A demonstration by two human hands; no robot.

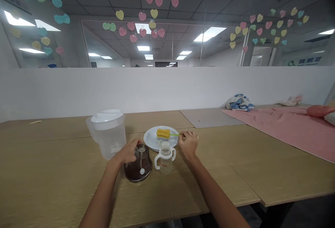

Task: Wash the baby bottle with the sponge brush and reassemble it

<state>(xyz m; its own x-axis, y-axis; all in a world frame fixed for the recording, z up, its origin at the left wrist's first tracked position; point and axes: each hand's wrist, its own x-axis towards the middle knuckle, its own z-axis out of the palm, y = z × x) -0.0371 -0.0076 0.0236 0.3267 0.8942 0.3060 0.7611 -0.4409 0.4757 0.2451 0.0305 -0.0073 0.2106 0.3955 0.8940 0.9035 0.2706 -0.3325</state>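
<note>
1. Across our desk [52,179], a plastic pitcher [110,139] and a white plate [149,139] stand toward the middle.
2. Our left hand [128,152], half-closed, holds the top of a dark round lid [138,170].
3. Our right hand [188,145] pinches the green handle of a sponge brush [163,133] on the plate, just beyond a baby bottle [165,161].

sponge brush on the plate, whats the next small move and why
Probably lift the yellow sponge bottle brush by its green handle: the right hand is already at that handle, and the brush lies loose on the white plate, just behind the two-handled bottle.
</note>
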